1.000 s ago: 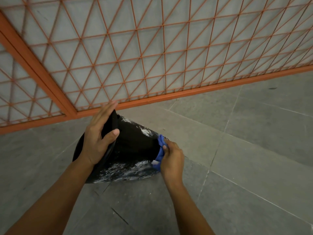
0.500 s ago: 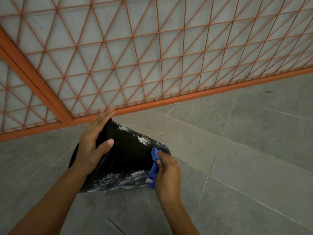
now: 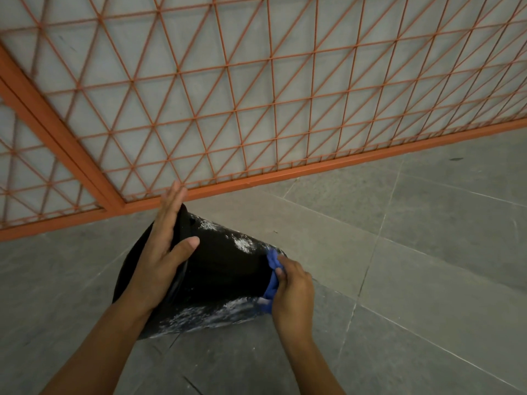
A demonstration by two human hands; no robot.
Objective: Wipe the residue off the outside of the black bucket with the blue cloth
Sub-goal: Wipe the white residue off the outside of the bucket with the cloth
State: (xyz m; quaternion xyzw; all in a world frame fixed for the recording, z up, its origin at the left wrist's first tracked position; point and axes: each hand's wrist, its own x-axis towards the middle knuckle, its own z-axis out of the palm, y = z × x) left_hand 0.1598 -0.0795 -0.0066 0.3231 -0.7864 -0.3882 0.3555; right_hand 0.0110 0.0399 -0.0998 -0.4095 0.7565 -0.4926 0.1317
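Down on the grey tiled floor (image 3: pixel 427 252), close to the orange mesh fence (image 3: pixel 256 109), I am steadying the black bucket (image 3: pixel 222 269), which is lying tipped on its side with its mouth toward me. My left hand (image 3: pixel 162 252) is lying flat across the rim, fingers straight and thumb reaching onto the wall, bracing without gripping. My right hand (image 3: pixel 293 292) is bunching the blue cloth (image 3: pixel 272 276) in curled fingers and pressing it against the base end. White residue (image 3: pixel 205 315) is streaking the lower side, with more patches on the upper wall. I am judging the bucket to be light, stiff plastic that will roll or skid under a hard rub, so the rim is the place to brace it. The cloth is soft and is folding to the curve. Open floor is giving me room to the right and toward me; the fence's bottom rail is hemming in the far side just past my left fingertips.
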